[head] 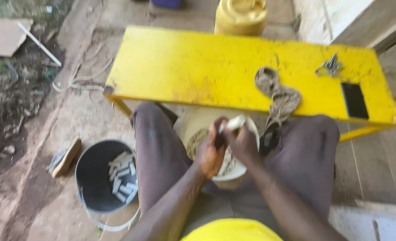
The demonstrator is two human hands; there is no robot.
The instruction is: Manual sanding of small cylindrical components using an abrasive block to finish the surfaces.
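Note:
Both my hands meet between my knees, over a white bowl (pixel 247 170) on the ground. My right hand (pixel 242 142) grips a short pale stick-like piece (pixel 234 122) that pokes up from its fingers. My left hand (pixel 209 154) is closed against the right one and holds something small and dark at the piece; blur hides what it is. A dark bucket (pixel 100 178) with several similar pale pieces (pixel 123 176) inside stands left of my left leg.
A yellow bench (pixel 198 71) stands in front of my knees with a crumpled brown rag (pixel 280 96), a bunch of keys (pixel 329 67) and a black phone (pixel 354 100) on it. A yellow jerrycan (pixel 241 15) stands behind it. A sandal (pixel 66 157) lies left of the bucket.

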